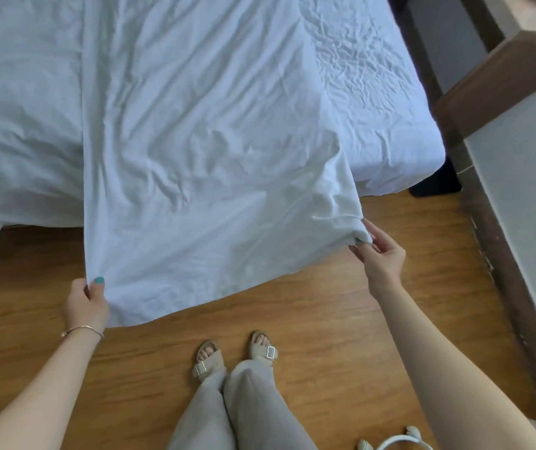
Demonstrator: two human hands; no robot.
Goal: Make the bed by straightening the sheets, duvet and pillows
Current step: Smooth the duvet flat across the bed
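Ahead of both hands, the bed (pixel 373 92) was seen covered with a wrinkled fitted sheet (pixel 357 69), with the bunched duvet (pixel 16 108) lying beyond the left hand. Between the hands, a white top sheet (pixel 195 157) was held stretched off the foot of the bed, its near edge hanging above the wooden floor (pixel 292 319). No pillows could be seen. One corner was gripped by the left hand (pixel 86 303), thumb on top and fingers curled beneath; the other corner was pinched by the right hand (pixel 380 254) between thumb and fingertips, with cloth gathered there. By judgement, the step would be done well if both corners were drawn with even tension, so that the creases fanning out from the right-hand grip were pulled flat, and if the near edge was kept level and square to the mattress before being lowered. A firmer hold at the right corner seemed advisable, since a pinch might slip
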